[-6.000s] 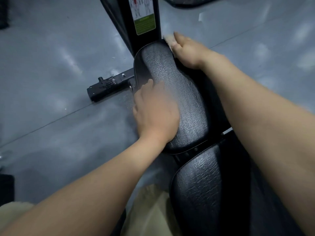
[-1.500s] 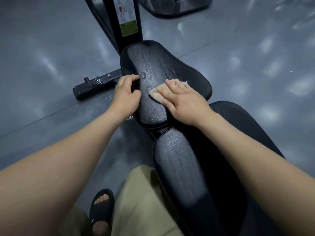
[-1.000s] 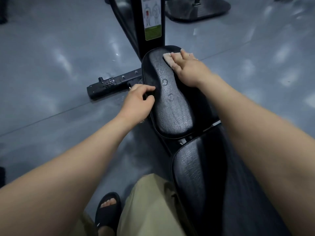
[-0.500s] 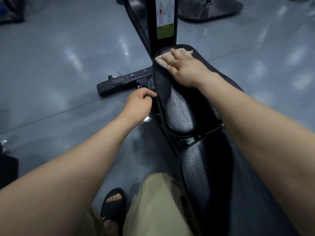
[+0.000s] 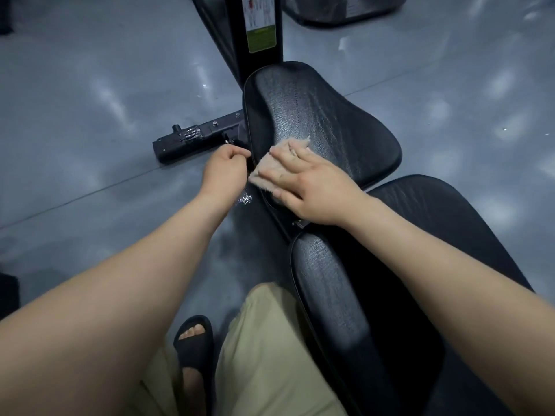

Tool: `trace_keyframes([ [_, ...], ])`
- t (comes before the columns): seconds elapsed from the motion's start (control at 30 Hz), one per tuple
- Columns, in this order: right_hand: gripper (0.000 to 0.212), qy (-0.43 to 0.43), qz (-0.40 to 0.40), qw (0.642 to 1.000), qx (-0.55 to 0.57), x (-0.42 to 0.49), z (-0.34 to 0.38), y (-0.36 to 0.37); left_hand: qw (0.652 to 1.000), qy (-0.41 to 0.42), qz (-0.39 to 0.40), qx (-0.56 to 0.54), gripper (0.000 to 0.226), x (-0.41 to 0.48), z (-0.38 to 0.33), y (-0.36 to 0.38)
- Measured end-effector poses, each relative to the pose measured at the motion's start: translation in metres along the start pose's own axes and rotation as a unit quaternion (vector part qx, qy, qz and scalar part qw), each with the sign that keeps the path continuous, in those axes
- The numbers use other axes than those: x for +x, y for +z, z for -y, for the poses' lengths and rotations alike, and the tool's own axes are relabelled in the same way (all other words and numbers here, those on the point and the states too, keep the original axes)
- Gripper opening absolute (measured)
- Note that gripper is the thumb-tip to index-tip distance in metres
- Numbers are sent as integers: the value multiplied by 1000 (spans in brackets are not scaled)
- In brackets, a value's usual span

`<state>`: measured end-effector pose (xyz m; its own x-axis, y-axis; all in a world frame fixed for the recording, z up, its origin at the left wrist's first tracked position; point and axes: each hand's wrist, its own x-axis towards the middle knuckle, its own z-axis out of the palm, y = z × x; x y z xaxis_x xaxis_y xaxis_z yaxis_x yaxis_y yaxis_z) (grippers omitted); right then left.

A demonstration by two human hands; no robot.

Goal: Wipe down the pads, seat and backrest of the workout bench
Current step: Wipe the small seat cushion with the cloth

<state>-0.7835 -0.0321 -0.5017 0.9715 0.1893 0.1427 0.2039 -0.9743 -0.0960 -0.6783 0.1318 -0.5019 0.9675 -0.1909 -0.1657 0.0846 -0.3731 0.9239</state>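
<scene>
The right hand point(image 5: 312, 190) covers most of the cloth point(image 5: 268, 171). The left hand point(image 5: 223, 172) curls its fingers point(image 5: 235, 154) at the left edge of the seat point(image 5: 315, 115), and what they hold is hidden. The label point(image 5: 260, 25) at the top is cut off, its print too small to read. The backrest point(image 5: 345, 295) runs off the bottom right.
</scene>
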Motion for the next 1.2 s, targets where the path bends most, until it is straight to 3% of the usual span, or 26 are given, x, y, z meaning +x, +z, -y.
trace_keyframes([
  [0.27,48,-44,0,999,-7,-37,-12,4,999,38,0,38,26,-17,-12,12],
  [0.43,61,57,30,997,-38,-41,-24,-7,997,47,3,53,24,-16,-13,10],
  [0.67,57,205,27,978,32,-21,-59,-20,994,65,13,86,25,-19,-21,12],
  [0.73,52,181,-6,982,49,-20,-47,-13,993,67,16,91,25,-19,-23,16],
  [0.83,45,71,-75,994,36,-27,-28,-4,992,79,14,100,25,-19,-25,21],
  [0.93,30,36,-126,990,54,-22,-31,-9,992,73,16,100,26,-18,-26,20],
  [1.2,35,144,-122,979,76,58,-61,-29,993,77,16,93,25,-14,-27,7],
])
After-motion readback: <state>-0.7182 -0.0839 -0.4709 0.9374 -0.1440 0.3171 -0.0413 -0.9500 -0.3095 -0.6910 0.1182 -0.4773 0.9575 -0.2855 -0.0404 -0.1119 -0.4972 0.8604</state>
